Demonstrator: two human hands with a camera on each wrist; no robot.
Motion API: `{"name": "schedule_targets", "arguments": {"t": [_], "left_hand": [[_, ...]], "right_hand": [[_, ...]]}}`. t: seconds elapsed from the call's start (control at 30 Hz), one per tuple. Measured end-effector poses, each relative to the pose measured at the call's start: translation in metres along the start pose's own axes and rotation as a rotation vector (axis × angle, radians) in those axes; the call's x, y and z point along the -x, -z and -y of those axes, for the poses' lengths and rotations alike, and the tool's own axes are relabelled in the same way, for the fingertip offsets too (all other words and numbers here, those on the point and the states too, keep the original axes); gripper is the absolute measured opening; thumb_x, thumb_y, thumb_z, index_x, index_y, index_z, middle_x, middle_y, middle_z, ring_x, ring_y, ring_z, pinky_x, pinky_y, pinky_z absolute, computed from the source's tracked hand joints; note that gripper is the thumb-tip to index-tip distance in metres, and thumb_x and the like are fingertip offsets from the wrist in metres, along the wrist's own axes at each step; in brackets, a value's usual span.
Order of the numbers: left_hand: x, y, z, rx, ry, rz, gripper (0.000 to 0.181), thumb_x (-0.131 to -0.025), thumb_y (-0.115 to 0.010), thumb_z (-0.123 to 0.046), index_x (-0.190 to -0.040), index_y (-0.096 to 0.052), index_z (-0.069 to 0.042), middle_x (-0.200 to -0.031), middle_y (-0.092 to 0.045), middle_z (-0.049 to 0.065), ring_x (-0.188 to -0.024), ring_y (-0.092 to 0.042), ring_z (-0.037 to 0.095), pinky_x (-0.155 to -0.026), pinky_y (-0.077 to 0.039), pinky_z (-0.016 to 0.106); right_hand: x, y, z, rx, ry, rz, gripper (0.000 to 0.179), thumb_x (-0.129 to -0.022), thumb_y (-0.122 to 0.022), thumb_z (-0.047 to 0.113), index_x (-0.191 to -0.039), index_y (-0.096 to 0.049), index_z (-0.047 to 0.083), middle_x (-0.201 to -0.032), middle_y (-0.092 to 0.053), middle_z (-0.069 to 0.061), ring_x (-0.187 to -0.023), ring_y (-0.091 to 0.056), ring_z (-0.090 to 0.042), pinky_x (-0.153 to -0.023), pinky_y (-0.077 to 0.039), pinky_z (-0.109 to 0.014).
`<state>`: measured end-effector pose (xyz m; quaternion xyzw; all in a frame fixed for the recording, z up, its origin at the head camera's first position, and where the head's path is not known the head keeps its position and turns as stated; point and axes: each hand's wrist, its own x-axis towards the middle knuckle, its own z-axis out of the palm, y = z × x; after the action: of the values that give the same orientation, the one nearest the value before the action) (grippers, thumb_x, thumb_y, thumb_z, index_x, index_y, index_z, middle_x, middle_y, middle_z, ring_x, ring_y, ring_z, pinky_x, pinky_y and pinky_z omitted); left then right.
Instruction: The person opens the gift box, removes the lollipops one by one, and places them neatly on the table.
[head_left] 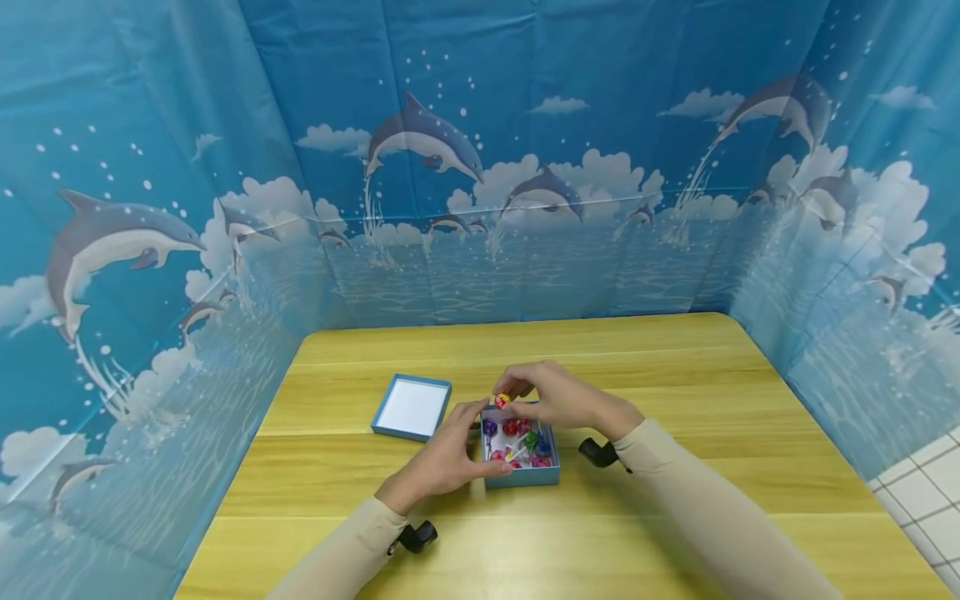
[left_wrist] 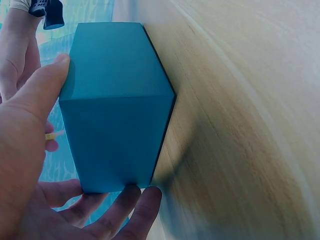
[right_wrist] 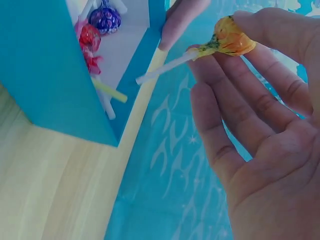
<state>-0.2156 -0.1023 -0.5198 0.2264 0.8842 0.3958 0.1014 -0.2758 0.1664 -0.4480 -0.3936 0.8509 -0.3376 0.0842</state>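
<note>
My right hand [head_left: 558, 396] pinches a lollipop [right_wrist: 232, 39] in a yellow-orange wrapper between thumb and fingers, just over the far edge of an open blue box [head_left: 525, 477]. Its white stick [right_wrist: 167, 68] points toward the box in the right wrist view. Around the box's left end my left hand [head_left: 446, 458] holds on, the thumb at the near wall and the fingers at the far side [left_wrist: 117, 140]. Inside lie several wrapped lollipops, among them a purple one [right_wrist: 105, 20], a red one [right_wrist: 90, 38] and a green one [head_left: 531, 440].
A shallow blue lid [head_left: 412, 407] with a white inside lies left of the box, behind my left hand. All of it stands on a yellow wood-grain table [head_left: 315, 492]. Blue curtains [head_left: 480, 275] printed with dolphins hang along the table's back and sides.
</note>
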Motion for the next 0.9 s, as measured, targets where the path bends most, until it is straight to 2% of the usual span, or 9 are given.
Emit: {"name": "schedule_targets", "arguments": {"t": [0.13,0.43,0.9], "left_hand": [[0.000,0.000,0.001,-0.014,0.004,0.000,0.113,-0.099,-0.091,-0.058,-0.185,-0.033,-0.013,-0.183,-0.042,0.013,-0.160,-0.056,0.035,-0.134,-0.050,0.061],[0.000,0.001,0.000,-0.028,0.016,0.001,0.114,-0.098,-0.091,-0.061,-0.185,-0.033,-0.014,-0.182,-0.044,0.013,-0.160,-0.056,0.036,-0.134,-0.050,0.061],[-0.001,0.000,0.001,-0.031,0.022,-0.002,0.114,-0.099,-0.092,-0.059,-0.185,-0.033,-0.014,-0.184,-0.042,0.013,-0.162,-0.055,0.035,-0.136,-0.048,0.061]], "right_hand": [[0.004,0.004,-0.003,0.005,-0.008,-0.027,0.025,-0.114,-0.078,0.019,-0.139,-0.079,0.014,-0.132,-0.084,-0.001,-0.120,-0.081,-0.019,-0.108,-0.069,-0.055],[0.016,0.012,-0.018,0.080,-0.025,-0.071,0.027,-0.113,-0.080,0.019,-0.139,-0.080,0.016,-0.131,-0.084,0.002,-0.116,-0.080,-0.015,-0.106,-0.068,-0.047],[0.039,0.018,-0.050,0.113,-0.088,-0.120,0.023,-0.110,-0.084,0.019,-0.134,-0.083,0.018,-0.123,-0.085,0.007,-0.110,-0.079,-0.013,-0.100,-0.068,-0.042]]}}
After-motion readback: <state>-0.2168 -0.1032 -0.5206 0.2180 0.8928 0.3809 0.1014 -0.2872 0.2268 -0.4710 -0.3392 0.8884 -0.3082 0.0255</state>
